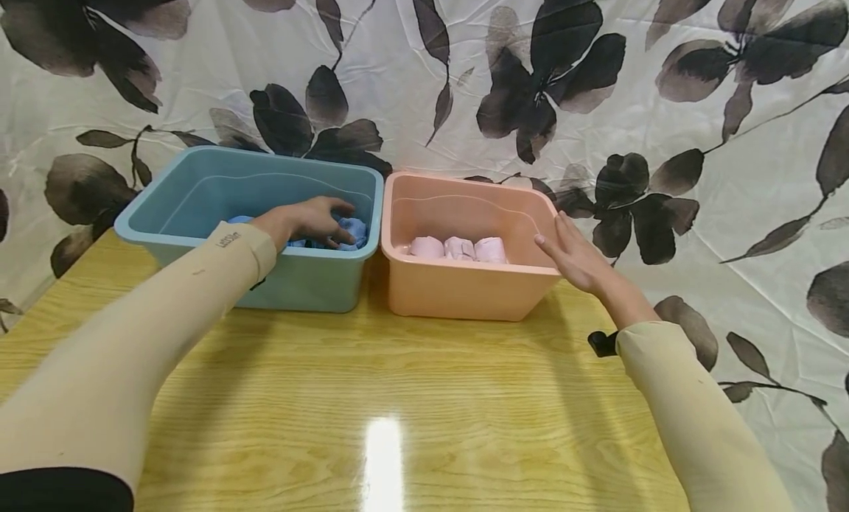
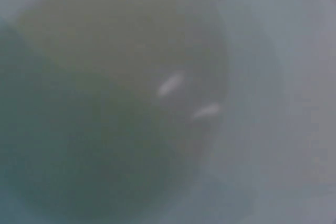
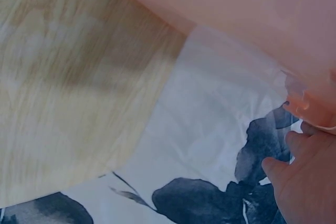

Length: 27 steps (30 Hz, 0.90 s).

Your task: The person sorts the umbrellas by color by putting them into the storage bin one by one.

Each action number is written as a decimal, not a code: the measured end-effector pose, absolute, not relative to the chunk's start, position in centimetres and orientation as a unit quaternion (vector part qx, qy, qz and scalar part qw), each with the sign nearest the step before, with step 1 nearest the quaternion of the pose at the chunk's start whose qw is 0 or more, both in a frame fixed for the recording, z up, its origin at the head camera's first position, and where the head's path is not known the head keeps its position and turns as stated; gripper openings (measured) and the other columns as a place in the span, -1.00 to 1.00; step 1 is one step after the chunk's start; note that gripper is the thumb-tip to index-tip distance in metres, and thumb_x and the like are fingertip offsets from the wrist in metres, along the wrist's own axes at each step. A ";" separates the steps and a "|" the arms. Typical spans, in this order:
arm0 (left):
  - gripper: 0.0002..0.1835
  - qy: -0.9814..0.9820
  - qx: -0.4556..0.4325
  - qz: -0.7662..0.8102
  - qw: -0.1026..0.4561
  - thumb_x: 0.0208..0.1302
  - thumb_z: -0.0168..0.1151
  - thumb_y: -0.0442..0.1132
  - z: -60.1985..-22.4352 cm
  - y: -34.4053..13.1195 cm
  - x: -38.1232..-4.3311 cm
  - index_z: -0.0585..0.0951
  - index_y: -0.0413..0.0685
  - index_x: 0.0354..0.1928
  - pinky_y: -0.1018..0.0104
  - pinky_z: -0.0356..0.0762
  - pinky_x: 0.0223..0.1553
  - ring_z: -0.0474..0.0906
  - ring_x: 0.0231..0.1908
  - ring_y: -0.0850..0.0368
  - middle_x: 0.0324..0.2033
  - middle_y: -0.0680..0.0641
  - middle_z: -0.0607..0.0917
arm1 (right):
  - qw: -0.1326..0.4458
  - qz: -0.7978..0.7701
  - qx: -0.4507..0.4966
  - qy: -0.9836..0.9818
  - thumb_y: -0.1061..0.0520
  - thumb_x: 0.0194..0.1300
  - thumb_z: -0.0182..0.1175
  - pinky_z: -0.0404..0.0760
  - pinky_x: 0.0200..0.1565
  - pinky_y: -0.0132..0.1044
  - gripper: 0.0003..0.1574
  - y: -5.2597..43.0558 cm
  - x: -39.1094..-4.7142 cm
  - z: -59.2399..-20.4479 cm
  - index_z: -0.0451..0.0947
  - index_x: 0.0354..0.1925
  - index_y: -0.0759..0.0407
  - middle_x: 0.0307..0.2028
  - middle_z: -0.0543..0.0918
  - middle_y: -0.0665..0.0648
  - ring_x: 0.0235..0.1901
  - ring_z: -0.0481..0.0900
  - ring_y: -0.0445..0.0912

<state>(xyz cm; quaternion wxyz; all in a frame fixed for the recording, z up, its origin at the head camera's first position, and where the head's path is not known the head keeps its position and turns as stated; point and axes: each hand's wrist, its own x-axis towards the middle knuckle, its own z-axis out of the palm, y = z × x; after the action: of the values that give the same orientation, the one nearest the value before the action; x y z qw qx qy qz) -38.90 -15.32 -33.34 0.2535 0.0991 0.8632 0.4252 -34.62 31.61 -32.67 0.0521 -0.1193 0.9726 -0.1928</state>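
Note:
My left hand (image 1: 317, 221) reaches over the front rim into the blue-green plastic bin (image 1: 301, 280), its thumb and fingers spread apart just over a rolled blue cloth (image 1: 354, 234). More blue cloth (image 1: 240, 219) shows on the other side of the wrist, partly hidden by the arm. My right hand (image 1: 575, 256) rests with straight fingers at the right rim of the peach plastic bin (image 1: 464, 291). Inside that bin, three pale pink cloth rolls (image 1: 459, 248) sit side by side. Only the blurred bin wall (image 2: 294, 77) fills the left wrist view.
Both bins stand next to each other at the back of a wood-grain table (image 1: 398, 379). Behind them hangs a white curtain with dark flowers (image 1: 424, 77). The table's right edge lies close beside the peach bin, below the right forearm.

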 end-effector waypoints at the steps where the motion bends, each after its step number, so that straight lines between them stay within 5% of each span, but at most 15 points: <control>1: -0.14 0.861 0.100 0.429 0.255 0.45 0.26 -0.38 -33.4 -15.3 -38.9 0.01 -0.33 0.62 -0.07 0.58 0.26 0.30 0.43 -0.39 0.58 -0.41 0.04 | 0.053 -0.193 -0.119 0.973 -0.46 0.60 -0.32 -0.26 0.59 0.20 0.17 31.7 -34.6 -32.7 -0.43 0.63 0.32 0.66 -0.42 0.27 0.64 -0.43 0.17; 14: -0.22 0.855 0.112 0.451 0.232 0.50 0.23 -0.24 -33.3 -15.7 -38.9 0.12 -0.23 0.62 -0.16 0.50 0.32 0.36 0.41 -0.34 0.57 -0.33 0.16 | 0.026 -0.188 -0.121 0.974 -0.47 0.60 -0.36 -0.21 0.58 0.22 0.13 31.3 -34.8 -33.4 -0.33 0.65 0.31 0.67 -0.30 0.28 0.64 -0.32 0.22; 21: -0.32 0.875 0.134 0.440 0.154 0.55 0.20 -0.13 -32.3 -16.2 -37.2 0.25 -0.16 0.58 -0.22 0.47 0.33 0.40 0.38 -0.28 0.47 -0.29 0.36 | -0.027 -0.211 -0.109 0.971 -0.45 0.61 -0.32 -0.06 0.55 0.30 0.06 31.3 -34.2 -33.8 -0.15 0.67 0.21 0.65 -0.05 0.31 0.61 -0.09 0.29; 27: -0.38 0.893 0.158 0.421 0.028 0.55 0.20 -0.13 -31.3 -16.4 -33.9 0.32 -0.14 0.53 -0.23 0.47 0.27 0.42 0.32 -0.26 0.39 -0.27 0.44 | -0.110 -0.233 -0.107 0.960 -0.35 0.64 -0.19 0.00 0.51 0.37 -0.07 31.8 -32.4 -33.9 -0.01 0.66 0.16 0.64 0.04 0.27 0.60 -0.01 0.29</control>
<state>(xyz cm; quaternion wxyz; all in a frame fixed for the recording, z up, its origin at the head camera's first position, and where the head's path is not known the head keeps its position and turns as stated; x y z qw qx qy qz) -33.86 -16.44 -31.31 0.0280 0.1583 0.8929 0.4205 -32.44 31.75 -33.89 -0.1097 -0.1067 0.9603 -0.2331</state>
